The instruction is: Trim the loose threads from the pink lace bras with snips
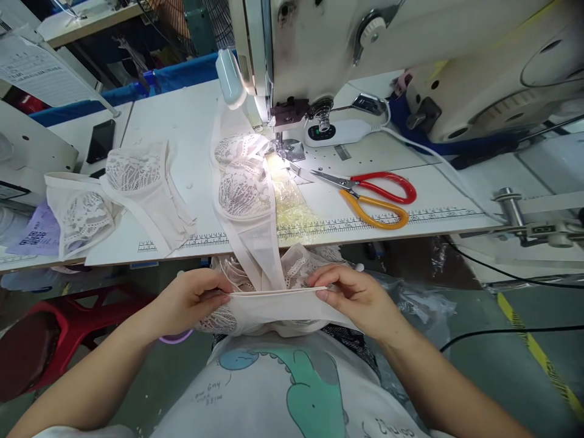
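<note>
Just off the table's front edge, a white lace bra point(244, 188) is stretched between my hands by its band. My left hand point(194, 298) pinches the band at the left, thumb against fingers. At the right, my right hand point(353, 295) pinches the same band's upper edge. From there the bra's straps and lace cups run up the table to the sewing machine's presser foot point(279, 143), under the lit lamp. More white lace garments lie bunched below and behind the band in my lap; where one ends and another begins is partly hidden.
Scissors point(365, 191) with red and orange handles lie right of the bra, over a printed ruler strip point(438, 214). Other lace bra pieces point(141, 188) lie at the left, near a black phone point(101, 141). A red stool point(86, 322) stands at lower left.
</note>
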`<state>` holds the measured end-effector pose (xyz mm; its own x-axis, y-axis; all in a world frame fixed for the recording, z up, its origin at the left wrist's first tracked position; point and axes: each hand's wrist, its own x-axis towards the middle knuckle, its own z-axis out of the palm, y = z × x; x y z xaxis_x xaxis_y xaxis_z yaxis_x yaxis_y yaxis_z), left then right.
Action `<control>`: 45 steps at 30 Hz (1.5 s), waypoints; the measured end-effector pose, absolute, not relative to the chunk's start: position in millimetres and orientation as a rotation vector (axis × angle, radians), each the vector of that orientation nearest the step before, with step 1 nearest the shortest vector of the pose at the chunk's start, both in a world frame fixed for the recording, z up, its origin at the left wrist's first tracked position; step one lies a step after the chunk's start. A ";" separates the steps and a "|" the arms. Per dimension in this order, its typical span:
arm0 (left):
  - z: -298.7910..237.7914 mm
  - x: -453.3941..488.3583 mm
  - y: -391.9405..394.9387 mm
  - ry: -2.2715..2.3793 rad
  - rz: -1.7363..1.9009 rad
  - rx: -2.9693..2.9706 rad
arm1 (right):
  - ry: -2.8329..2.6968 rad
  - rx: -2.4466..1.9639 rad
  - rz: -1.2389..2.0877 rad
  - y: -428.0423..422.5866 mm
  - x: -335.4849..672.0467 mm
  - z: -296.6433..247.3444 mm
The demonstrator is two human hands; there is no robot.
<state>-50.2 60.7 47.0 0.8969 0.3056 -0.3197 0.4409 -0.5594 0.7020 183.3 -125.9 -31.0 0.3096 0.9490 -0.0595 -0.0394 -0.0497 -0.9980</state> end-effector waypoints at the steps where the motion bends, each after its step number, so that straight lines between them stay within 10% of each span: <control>1: 47.1 -51.4 59.6 0.500 -0.182 2.263 | -0.898 -1.343 1.032 -126.7 181.5 -30.4; 45: 10.0 48.7 6.5 0.177 0.023 2.448 | -0.993 -1.733 0.831 -141.1 178.6 -31.3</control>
<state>48.7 6.5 10.0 0.9906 0.1337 -0.0290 0.1216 -0.7636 0.6341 178.6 -141.1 -31.3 0.4413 0.8919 -0.0988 0.2544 -0.2299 -0.9394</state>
